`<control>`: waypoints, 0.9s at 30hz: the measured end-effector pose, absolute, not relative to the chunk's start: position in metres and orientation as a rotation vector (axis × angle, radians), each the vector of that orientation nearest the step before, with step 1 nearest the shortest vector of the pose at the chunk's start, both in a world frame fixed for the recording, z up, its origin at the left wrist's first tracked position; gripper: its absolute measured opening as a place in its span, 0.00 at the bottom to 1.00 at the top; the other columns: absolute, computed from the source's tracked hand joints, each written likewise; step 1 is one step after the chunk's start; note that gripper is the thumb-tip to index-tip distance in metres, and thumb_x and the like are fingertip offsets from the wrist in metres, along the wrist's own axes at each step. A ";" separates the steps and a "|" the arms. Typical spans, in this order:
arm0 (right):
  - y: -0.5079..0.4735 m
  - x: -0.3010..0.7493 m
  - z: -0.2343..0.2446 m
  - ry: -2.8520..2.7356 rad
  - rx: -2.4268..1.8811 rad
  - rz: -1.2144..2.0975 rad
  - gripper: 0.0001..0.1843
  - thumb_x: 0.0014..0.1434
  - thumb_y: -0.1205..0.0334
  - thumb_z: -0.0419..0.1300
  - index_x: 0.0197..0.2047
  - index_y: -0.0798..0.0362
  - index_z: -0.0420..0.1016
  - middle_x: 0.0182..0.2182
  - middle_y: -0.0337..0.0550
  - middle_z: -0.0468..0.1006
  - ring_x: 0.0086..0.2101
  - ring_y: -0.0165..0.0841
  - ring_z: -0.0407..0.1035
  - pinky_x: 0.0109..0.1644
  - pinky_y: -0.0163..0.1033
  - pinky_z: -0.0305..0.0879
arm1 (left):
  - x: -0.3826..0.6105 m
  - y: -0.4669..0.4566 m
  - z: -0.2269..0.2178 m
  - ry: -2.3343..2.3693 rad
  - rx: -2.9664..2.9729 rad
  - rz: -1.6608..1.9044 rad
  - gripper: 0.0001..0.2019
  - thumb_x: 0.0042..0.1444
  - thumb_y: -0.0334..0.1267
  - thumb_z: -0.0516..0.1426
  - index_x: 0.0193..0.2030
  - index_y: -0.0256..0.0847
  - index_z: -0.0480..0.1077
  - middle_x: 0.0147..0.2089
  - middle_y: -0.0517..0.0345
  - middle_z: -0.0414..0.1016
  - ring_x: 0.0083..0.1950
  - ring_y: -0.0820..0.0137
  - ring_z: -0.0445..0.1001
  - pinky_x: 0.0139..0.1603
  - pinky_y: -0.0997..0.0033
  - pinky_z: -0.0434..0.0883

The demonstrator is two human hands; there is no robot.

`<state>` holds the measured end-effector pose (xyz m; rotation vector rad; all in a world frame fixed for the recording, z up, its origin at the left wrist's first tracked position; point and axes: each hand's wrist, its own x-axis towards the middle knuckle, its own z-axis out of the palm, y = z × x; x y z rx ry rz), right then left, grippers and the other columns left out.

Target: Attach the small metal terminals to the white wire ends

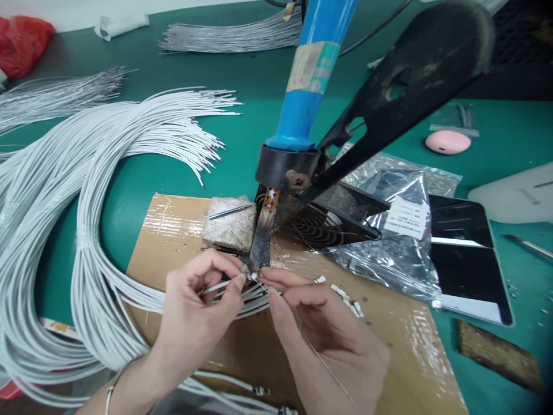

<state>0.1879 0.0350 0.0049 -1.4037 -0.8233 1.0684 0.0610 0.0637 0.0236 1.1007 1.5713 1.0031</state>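
My left hand (203, 305) is closed on a bundle of thin white wires (248, 294), pinching one wire end between thumb and forefinger right at the flat metal tip (260, 245) of a blue-handled soldering iron (309, 86). My right hand (328, 334) pinches a thin silvery solder wire (328, 369) and holds its end against the same tip. Both hands rest over a taped brown cardboard sheet (389, 346). The iron sits fixed in a black metal stand (389, 109).
A large loop of white wires (86, 190) covers the left of the green table. Silvery wire bundles (233, 37) lie at the back. A foil-wrapped block (231, 222), a black fan grille (328, 227), plastic bags of small parts (389, 253), a dark tablet (466, 259) and a pink object (448, 142) lie nearby.
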 end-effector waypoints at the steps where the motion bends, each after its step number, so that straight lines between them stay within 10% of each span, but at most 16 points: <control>1: 0.035 0.188 0.005 -0.818 -1.394 1.066 0.10 0.60 0.64 0.70 0.28 0.47 0.77 0.41 0.37 0.87 0.42 0.31 0.82 0.50 0.31 0.76 | 0.060 0.064 0.023 1.565 1.115 0.990 0.05 0.51 0.29 0.64 0.27 0.38 0.74 0.33 0.56 0.79 0.24 0.76 0.65 0.22 0.77 0.58; 27: 0.036 0.187 0.005 -0.826 -1.413 1.006 0.10 0.58 0.63 0.72 0.27 0.47 0.78 0.40 0.37 0.88 0.38 0.30 0.83 0.47 0.30 0.77 | 0.058 0.061 0.021 1.530 1.158 0.994 0.06 0.57 0.30 0.62 0.29 0.40 0.74 0.35 0.57 0.78 0.24 0.77 0.62 0.21 0.74 0.52</control>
